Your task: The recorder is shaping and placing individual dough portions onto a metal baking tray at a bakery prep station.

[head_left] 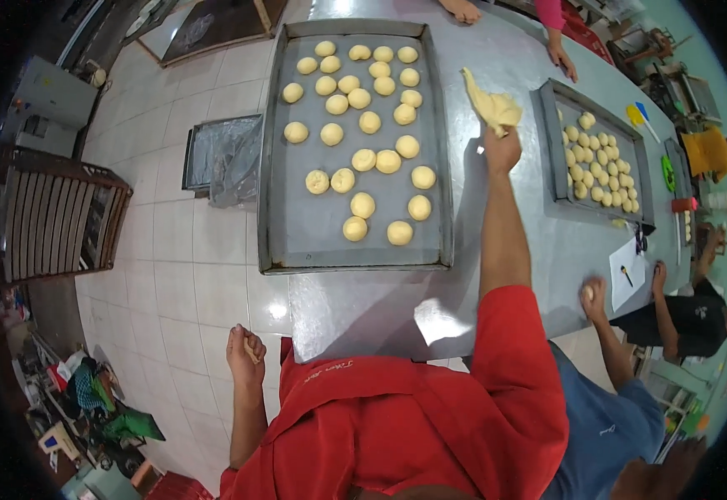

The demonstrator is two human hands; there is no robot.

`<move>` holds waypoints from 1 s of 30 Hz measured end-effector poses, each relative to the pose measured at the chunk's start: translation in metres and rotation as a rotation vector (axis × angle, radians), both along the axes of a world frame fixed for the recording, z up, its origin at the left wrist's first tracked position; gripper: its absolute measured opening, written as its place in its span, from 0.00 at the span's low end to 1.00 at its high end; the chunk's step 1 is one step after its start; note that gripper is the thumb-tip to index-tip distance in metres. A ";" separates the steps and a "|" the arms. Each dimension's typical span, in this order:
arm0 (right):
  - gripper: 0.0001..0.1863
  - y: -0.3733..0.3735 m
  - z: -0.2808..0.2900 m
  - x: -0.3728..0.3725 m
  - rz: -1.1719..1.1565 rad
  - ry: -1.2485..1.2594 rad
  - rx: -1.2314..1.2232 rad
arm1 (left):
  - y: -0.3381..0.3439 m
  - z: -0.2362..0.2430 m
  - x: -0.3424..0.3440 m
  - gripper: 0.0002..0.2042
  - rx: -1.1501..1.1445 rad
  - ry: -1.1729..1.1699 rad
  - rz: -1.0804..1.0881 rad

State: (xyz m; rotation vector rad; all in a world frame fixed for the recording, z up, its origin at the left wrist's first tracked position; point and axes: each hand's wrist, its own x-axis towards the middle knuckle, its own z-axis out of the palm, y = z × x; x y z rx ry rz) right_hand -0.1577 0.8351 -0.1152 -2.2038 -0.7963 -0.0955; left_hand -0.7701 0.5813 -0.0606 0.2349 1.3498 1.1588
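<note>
My right hand (503,152) reaches far forward over the metal table (380,321), closed on the near end of a limp, stretched piece of pale yellow dough (492,107). The dough spreads away from my fingers toward its thin far tip. Left of it stands a large grey baking tray (355,260) with many round dough balls (363,160) scattered over it, some touching. My left hand (245,354) hangs beside the table over the floor, fingers curled in; what they hold, if anything, is hidden.
A second tray (549,137) packed with smaller dough balls stands on the right. White paper with a pen (627,275) lies near it. Beside me a co-worker's hand (593,298) is on the table's edge; other people's hands show at the far side. A plastic-lined bin (222,162) stands left.
</note>
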 end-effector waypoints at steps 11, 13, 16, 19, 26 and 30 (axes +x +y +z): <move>0.13 -0.173 0.007 -0.113 -0.122 0.231 0.201 | 0.039 0.008 0.002 0.11 0.221 -0.069 -0.326; 0.13 -0.209 0.003 -0.124 -0.116 0.279 0.235 | 0.040 0.005 0.000 0.12 0.225 -0.156 -0.404; 0.13 -0.261 0.015 -0.161 0.060 0.841 0.730 | 0.037 -0.003 0.000 0.15 0.224 -0.183 -0.457; 0.14 -0.307 0.015 -0.179 0.040 0.896 0.733 | 0.039 -0.008 0.000 0.16 0.204 -0.204 -0.500; 0.15 -0.350 0.012 -0.178 -0.131 0.731 0.725 | 0.052 -0.014 0.002 0.17 0.182 -0.232 -0.610; 0.15 -0.355 0.012 -0.186 -0.109 0.317 0.361 | 0.056 -0.010 0.002 0.15 0.210 -0.168 -0.582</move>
